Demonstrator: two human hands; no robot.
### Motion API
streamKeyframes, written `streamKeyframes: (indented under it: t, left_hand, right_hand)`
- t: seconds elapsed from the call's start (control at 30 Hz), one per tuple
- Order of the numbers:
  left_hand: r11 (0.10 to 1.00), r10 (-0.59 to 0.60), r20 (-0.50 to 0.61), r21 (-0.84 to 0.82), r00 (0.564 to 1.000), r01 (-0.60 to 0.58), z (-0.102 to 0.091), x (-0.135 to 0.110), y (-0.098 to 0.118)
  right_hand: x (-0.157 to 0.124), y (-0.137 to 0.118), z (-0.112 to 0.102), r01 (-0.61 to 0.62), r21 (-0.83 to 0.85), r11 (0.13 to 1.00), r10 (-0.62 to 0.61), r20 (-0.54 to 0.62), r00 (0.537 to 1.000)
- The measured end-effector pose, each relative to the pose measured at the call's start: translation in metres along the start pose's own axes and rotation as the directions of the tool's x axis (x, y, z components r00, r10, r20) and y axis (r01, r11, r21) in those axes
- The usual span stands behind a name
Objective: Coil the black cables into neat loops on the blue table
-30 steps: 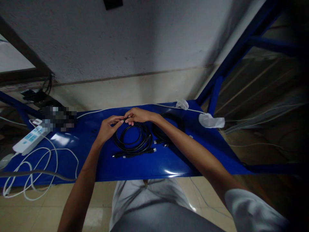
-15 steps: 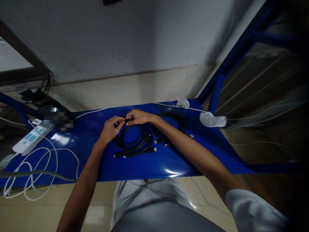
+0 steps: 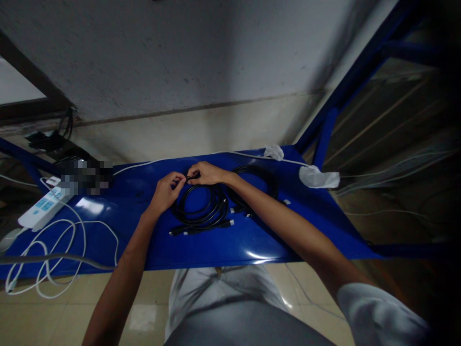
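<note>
A coiled black cable [image 3: 201, 222] lies on the blue table, with several plug ends along its near side. At the far side of this coil, both my hands pinch a short dark piece, which looks like a bundled stretch of the cable. My left hand [image 3: 167, 190] grips its left end between thumb and fingertips. My right hand [image 3: 206, 174] is closed around the other end, close beside the left. Under my right forearm lies a second black cable coil [image 3: 264, 178], partly hidden, with its plugs showing on both sides of the arm.
To the left, a white power strip [image 3: 45, 209] lies beside a loosely looped white cord [image 3: 75, 235]. A white cable runs along the back edge of the blue table [image 3: 252, 250]. White wrappings [image 3: 319, 178] sit at the right, near the blue frame post [image 3: 326, 137].
Both hands stay at the same spot above the coil; the dark piece between them has tilted slightly. The view has shifted a little.
</note>
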State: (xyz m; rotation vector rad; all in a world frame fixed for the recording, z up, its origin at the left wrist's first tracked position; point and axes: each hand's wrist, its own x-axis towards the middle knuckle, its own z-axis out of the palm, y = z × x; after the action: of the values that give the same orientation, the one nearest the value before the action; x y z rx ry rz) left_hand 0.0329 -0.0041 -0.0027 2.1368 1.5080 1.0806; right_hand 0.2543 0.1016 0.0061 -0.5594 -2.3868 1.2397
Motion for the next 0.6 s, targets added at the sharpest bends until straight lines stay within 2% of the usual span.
streamKeyframes:
  t: [0.1,0.23,0.47,0.6]
  left_hand:
    - [1.000,-0.005,0.009,-0.006,1.000,0.005,0.000,0.000,0.000]
    - [1.000,-0.003,0.019,-0.013,1.000,0.003,-0.001,0.000,0.003]
    - [0.999,0.034,0.041,-0.036,0.999,-0.033,-0.003,0.000,0.007]
    - [0.997,0.064,0.040,-0.042,0.997,-0.063,-0.003,0.000,0.009]
  right_hand:
    - [0.001,0.007,0.002,-0.011,0.098,0.995,0.018,-0.073,0.997]
    - [0.002,0.015,0.003,-0.033,0.229,0.973,0.051,-0.072,0.996]
    - [0.003,0.019,0.007,-0.012,0.297,0.955,0.048,-0.115,0.992]
    - [0.003,0.020,0.008,-0.030,0.253,0.967,0.066,-0.136,0.988]
